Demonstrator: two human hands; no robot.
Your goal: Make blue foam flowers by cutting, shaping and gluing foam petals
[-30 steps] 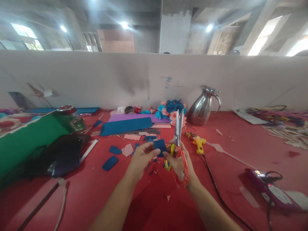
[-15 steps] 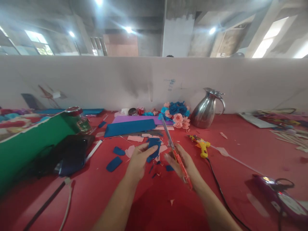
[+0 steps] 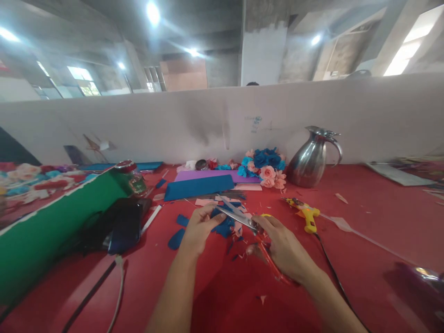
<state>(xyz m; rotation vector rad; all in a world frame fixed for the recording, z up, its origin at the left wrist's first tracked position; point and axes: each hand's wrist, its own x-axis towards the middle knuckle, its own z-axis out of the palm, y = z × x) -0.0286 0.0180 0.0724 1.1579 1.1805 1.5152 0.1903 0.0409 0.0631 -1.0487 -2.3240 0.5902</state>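
My left hand pinches a piece of dark blue crepe paper over the middle of the red table. My right hand is closed round the red handles of a pair of scissors. The blades stand apart and point left, right at the blue paper by my left fingertips. Whether they touch the paper's edge I cannot tell. Below both hands lie pink and blue paper scraps. A rounded blue paper piece rests left of my left hand.
A yellow glue gun with a trailing cord lies at right, near a steel jug. Pink and blue paper flowers sit behind blue and purple sheets. At left are a phone, a glass jar and a green board.
The scissors have swung down from pointing up and away to lie across the blue paper, with their blades now apart. My view has turned slightly to the left.
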